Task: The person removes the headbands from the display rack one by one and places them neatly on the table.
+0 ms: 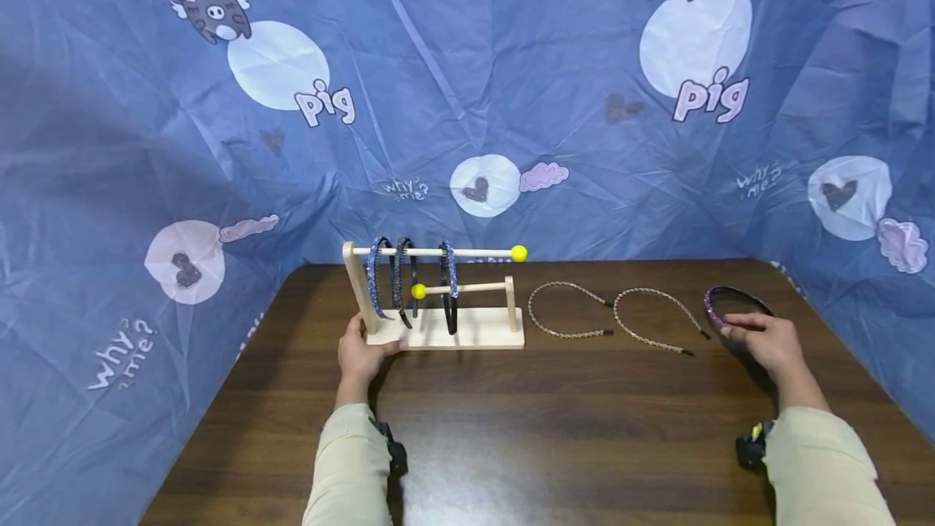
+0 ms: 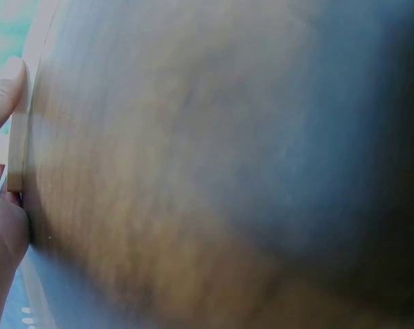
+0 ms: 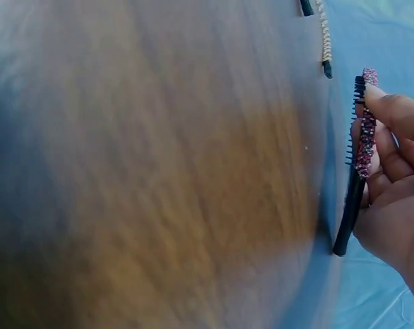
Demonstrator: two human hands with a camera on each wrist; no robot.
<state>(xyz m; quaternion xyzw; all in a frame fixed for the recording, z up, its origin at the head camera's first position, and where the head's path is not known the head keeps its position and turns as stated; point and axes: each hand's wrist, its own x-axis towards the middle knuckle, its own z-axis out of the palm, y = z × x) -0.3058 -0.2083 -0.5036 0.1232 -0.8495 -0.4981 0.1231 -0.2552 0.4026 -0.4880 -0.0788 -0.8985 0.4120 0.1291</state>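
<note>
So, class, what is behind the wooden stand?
Behind the wooden stand are the brown tabletop and, farther back, the blue printed cloth. The stand and its headbands hide parts of both; what lies there cannot be seen.

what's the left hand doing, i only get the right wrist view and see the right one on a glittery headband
Observer: The left hand grips the left end of the wooden headband stand at its base.
Operator: anything hanging on it
Observer: Three headbands: a blue headband, a dark headband and, farther right, another blue one.
Operator: what's between that and the right hand, i only catch black tips and a bit of gold
Observer: A braided gold headband and a second gold one lie side by side on the table.
</note>
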